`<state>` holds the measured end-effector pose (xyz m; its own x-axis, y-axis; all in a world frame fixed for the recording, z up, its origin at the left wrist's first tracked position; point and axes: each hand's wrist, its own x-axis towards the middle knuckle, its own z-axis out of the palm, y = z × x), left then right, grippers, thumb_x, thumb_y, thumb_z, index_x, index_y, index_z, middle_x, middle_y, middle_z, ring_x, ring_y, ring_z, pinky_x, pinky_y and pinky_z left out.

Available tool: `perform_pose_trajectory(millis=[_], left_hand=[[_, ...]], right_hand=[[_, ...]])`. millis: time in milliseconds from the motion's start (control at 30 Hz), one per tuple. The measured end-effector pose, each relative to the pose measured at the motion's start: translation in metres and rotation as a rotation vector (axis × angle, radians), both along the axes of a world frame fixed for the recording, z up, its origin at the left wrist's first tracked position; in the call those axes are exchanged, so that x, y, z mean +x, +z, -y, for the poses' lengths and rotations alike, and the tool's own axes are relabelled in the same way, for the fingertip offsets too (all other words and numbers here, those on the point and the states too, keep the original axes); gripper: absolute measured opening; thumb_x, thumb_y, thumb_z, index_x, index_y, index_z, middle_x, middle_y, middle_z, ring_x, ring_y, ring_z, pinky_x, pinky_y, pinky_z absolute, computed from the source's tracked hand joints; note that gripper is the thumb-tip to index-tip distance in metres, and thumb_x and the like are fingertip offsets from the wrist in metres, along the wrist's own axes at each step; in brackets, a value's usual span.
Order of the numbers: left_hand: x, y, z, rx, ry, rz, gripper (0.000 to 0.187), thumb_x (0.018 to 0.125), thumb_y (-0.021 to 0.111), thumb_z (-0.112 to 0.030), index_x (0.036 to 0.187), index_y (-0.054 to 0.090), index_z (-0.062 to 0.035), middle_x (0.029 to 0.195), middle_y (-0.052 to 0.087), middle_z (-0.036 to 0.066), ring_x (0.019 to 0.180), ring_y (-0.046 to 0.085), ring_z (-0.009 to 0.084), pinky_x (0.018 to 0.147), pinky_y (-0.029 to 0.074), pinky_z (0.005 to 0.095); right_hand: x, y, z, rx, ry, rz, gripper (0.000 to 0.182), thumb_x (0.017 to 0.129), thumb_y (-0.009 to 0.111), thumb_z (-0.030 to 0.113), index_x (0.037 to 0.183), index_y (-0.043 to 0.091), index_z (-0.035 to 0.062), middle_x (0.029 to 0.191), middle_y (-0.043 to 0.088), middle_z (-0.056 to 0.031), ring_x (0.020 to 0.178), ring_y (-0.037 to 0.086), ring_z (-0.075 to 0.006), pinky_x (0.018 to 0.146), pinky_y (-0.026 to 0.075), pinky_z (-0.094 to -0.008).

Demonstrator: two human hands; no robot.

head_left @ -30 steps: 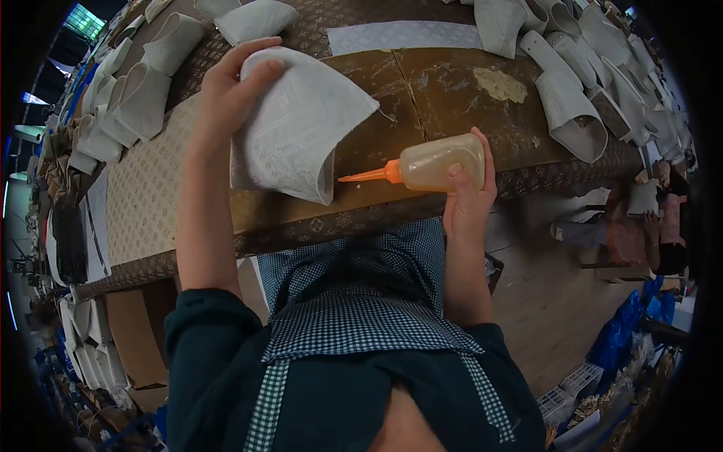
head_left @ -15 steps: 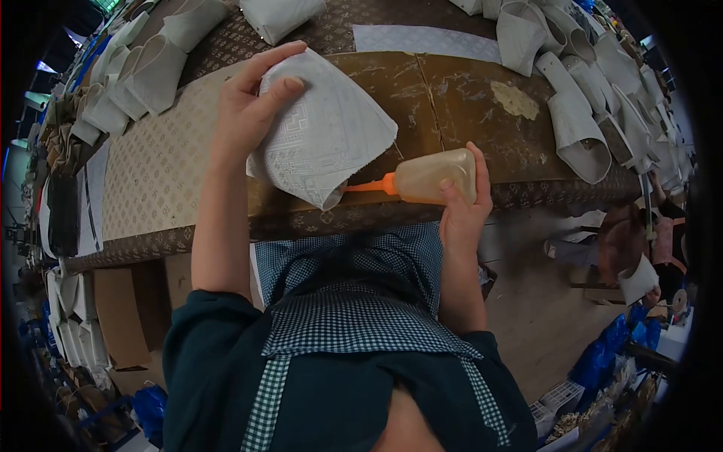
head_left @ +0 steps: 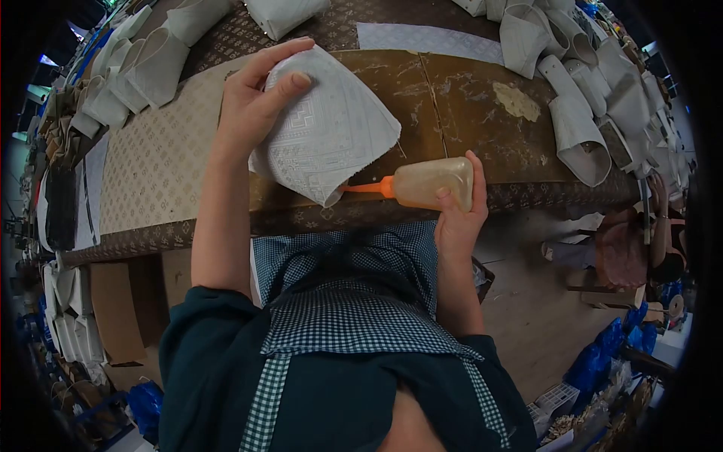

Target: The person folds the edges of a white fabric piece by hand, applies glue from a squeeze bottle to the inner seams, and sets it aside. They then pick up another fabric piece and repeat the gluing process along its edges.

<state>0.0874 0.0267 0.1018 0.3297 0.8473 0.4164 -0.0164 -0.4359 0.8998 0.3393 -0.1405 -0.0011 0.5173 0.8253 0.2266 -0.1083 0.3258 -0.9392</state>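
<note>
The squeeze bottle (head_left: pixel 433 183) is lying nearly level beside the table's patterned front edge (head_left: pixel 527 198), its long axis running roughly along that edge. Its orange nozzle (head_left: pixel 369 187) is pointing left, the tip passing out of sight at the lower corner of the white embossed piece (head_left: pixel 324 124), which is slanting over the worn brown board (head_left: pixel 482 139). Bare board is stretching rightward toward the white curved pieces (head_left: pixel 580 143). The 2 forearms are reaching forward: the left hand (head_left: pixel 260 98) is pinching the embossed piece's upper end; the right hand (head_left: pixel 458 218) is gripping the bottle's base end.
</note>
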Motion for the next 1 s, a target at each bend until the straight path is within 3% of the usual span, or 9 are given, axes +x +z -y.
perform_pose_trajectory(millis=[200,500,633,733,833,1000], left_hand=[[0.000,-0.003,-0.002,0.065,0.012,-0.011,0.042,0.083,0.077,-0.022,0.122,0.067,-0.0082,0.115,0.065,0.003,0.100,0.059,0.0099,0.087,0.047,0.0246],[0.000,-0.003,0.000,0.069,0.020,-0.022,0.042,0.082,0.078,-0.023,0.121,0.068,-0.0091,0.123,0.063,0.006,0.109,0.058,0.0135,0.093,0.046,0.0272],[-0.002,-0.004,0.000,0.153,0.061,-0.099,0.042,0.082,0.078,-0.026,0.119,0.069,-0.0092,0.124,0.063,0.007,0.110,0.058,0.0142,0.094,0.045,0.0277],[0.000,-0.003,-0.001,0.144,0.033,-0.061,0.043,0.082,0.077,-0.027,0.120,0.068,-0.0083,0.121,0.064,0.006,0.108,0.057,0.0134,0.094,0.045,0.0278],[0.002,0.009,0.005,-0.038,-0.052,-0.077,0.046,0.083,0.076,-0.027,0.123,0.064,-0.0074,0.115,0.063,0.004,0.105,0.056,0.0120,0.092,0.045,0.0275],[0.000,0.017,-0.004,-0.008,-0.113,-0.201,0.049,0.084,0.075,-0.030,0.125,0.059,-0.0070,0.111,0.063,0.003,0.102,0.056,0.0109,0.089,0.045,0.0264]], right_hand=[[-0.008,0.001,0.001,0.039,-0.067,-0.132,0.067,0.080,0.071,-0.004,0.141,0.045,0.0051,0.127,0.053,-0.0052,0.112,0.053,-0.0153,0.099,0.044,-0.0289],[-0.013,-0.007,0.013,0.019,0.015,-0.182,0.066,0.085,0.068,0.002,0.144,0.038,0.0032,0.128,0.051,-0.0090,0.113,0.053,-0.0182,0.101,0.045,-0.0326],[-0.015,-0.005,0.017,0.034,0.044,-0.333,0.068,0.082,0.073,0.002,0.142,0.042,0.0027,0.130,0.052,-0.0064,0.115,0.052,-0.0163,0.101,0.042,-0.0300],[-0.014,-0.008,0.019,0.030,0.035,-0.318,0.069,0.082,0.073,0.003,0.143,0.040,0.0024,0.133,0.050,-0.0068,0.117,0.052,-0.0167,0.102,0.042,-0.0306],[-0.011,-0.006,0.019,0.026,0.018,-0.293,0.070,0.083,0.073,0.003,0.144,0.039,0.0027,0.136,0.049,-0.0069,0.118,0.051,-0.0164,0.102,0.042,-0.0305],[-0.012,-0.002,0.015,0.047,-0.023,-0.199,0.070,0.083,0.072,0.003,0.145,0.038,0.0028,0.139,0.047,-0.0070,0.119,0.050,-0.0161,0.103,0.041,-0.0301]])
